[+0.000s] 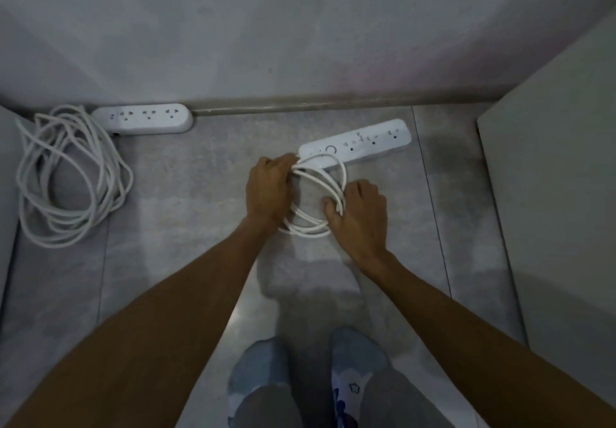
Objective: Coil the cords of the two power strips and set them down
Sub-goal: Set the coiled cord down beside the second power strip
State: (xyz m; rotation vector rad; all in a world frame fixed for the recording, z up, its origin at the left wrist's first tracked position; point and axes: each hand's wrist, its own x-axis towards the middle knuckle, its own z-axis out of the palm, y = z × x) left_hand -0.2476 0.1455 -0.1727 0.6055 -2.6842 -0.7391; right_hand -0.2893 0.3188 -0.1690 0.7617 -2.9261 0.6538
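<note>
A flat white power strip (366, 142) lies on the grey tiled floor ahead of me, angled up to the right. Its white cord (320, 181) is wound into a small round coil just below it. My left hand (268, 191) grips the coil's left side and my right hand (361, 217) grips its right side, fingers curled over the loops. A second, chunkier white power strip (143, 118) sits against the wall at the far left. Its long cord (66, 177) lies in a loose, wide pile on the floor below and left of it.
A grey wall with a skirting strip (300, 104) runs across the back. A pale cabinet or panel (550, 194) stands close on the right, another edge (6, 177) at the far left. My feet in blue socks (300, 377) are at the bottom.
</note>
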